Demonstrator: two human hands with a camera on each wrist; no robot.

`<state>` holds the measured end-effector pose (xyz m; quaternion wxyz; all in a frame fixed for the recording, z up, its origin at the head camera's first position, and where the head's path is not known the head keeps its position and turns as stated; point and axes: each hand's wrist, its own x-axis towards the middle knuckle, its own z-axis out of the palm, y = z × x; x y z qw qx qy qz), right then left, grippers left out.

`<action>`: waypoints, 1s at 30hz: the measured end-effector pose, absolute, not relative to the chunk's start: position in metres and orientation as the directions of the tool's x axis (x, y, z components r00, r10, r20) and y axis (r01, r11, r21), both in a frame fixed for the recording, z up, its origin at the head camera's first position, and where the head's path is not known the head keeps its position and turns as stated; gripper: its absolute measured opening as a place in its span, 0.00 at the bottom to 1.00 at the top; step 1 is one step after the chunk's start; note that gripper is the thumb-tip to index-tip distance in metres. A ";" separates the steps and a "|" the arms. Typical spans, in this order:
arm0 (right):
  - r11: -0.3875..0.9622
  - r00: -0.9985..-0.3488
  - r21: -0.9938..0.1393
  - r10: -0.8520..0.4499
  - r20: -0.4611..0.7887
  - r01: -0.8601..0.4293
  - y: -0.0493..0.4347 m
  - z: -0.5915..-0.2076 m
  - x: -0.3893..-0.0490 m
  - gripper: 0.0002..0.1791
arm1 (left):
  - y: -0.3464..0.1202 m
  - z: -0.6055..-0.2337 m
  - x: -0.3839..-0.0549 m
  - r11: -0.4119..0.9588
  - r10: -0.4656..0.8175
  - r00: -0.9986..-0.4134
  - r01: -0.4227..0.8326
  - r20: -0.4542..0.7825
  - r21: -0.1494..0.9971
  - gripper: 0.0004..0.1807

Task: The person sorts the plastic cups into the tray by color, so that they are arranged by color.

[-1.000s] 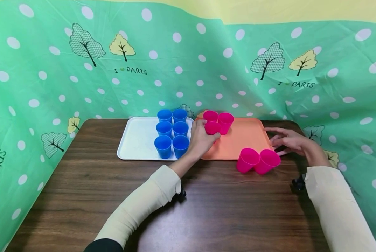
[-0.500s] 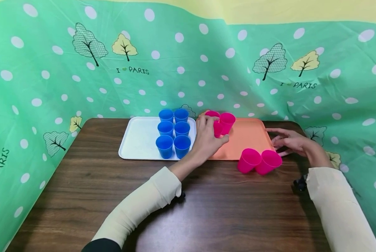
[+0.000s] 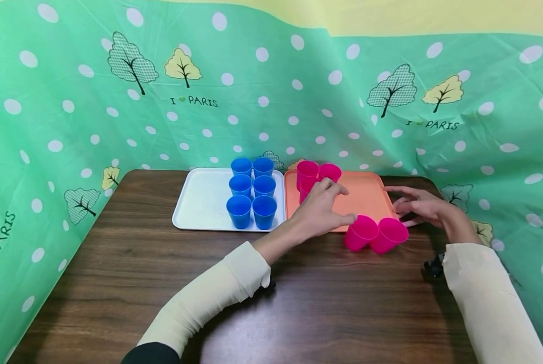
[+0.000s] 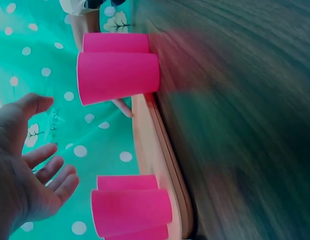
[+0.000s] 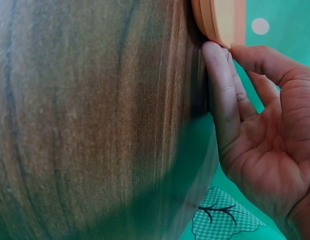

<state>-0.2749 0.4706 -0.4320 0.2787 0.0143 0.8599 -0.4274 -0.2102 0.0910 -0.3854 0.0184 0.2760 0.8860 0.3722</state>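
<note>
My left hand is raised over the front of the orange tray, its fingers apart and nothing in them. In the head view its thumb overlaps the near pink cup; the left wrist view shows a gap between the hand and that cup. A second pink cup stands against it, both on the table by the tray's front edge. Three more stand on the tray's left part: a rear-left cup, a rear-right cup and a partly hidden front cup. My right hand touches the tray's right edge with its fingertips.
Left of the orange tray and beside it lies a white tray. Several blue cups stand upright there in two columns on its right half. A green dotted curtain hangs behind the dark wooden table.
My left hand has let go of the front pink cup on the orange tray and moved right, toward the two cups at the tray's front edge. The right hand stays at the tray's edge.
</note>
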 end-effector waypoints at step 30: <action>0.628 -0.831 -0.725 -0.216 -0.512 0.284 0.472 -0.434 -0.279 0.50 | 0.135 -0.370 -0.206 0.697 0.671 -0.732 0.569 -0.118 0.436 0.48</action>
